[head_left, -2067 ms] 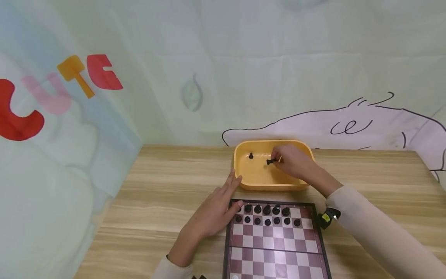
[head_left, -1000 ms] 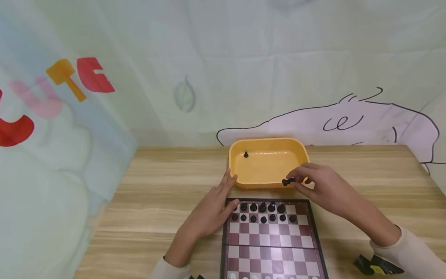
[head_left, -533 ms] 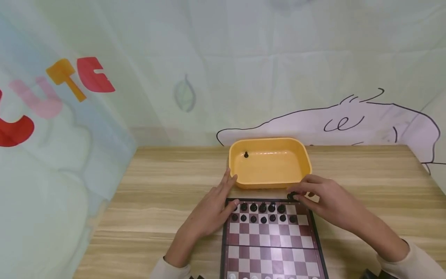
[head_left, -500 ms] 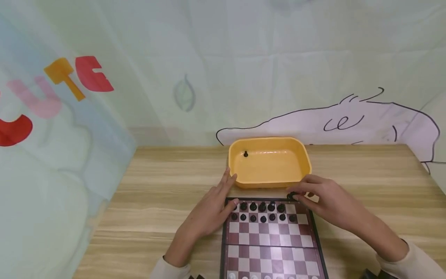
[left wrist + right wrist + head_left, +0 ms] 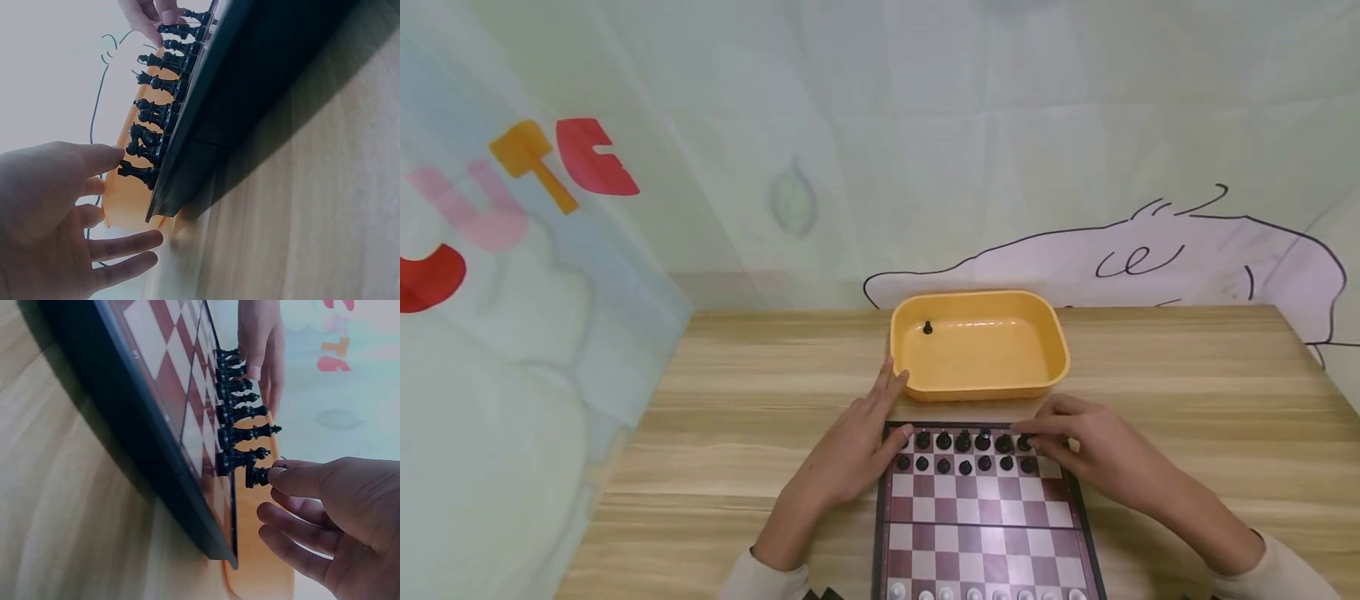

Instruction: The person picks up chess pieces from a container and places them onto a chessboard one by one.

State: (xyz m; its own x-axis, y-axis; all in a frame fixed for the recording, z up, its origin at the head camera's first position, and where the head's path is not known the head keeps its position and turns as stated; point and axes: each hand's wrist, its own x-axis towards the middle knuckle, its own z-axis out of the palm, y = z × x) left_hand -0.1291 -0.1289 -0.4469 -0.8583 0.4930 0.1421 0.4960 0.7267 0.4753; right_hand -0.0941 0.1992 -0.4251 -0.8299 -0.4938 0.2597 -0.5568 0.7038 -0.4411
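Note:
My right hand (image 5: 1108, 454) pinches a black chess piece (image 5: 255, 476) between thumb and fingertips, over the far row of the chessboard (image 5: 985, 537) near its far right corner. The fingers cover the piece's top, and I cannot tell whether its base touches the board. My left hand (image 5: 850, 454) lies with its fingers extended. Its thumb is at the board's far left corner beside a black rook (image 5: 139, 172), and its fingertips are at the tray's near left corner. Several black pieces stand upright in two rows along the board's far side.
Behind the board is a yellow tray (image 5: 985, 394) with one black chess piece (image 5: 928, 327) inside, at its left. White pieces (image 5: 973, 595) line the near side of the board, cut off by the view's bottom edge. A printed cloth hangs behind the wooden table (image 5: 760, 375).
My right hand has brought the black piece out of the tray, over its front edge, and on to the board's far row. The left hand has stayed in place.

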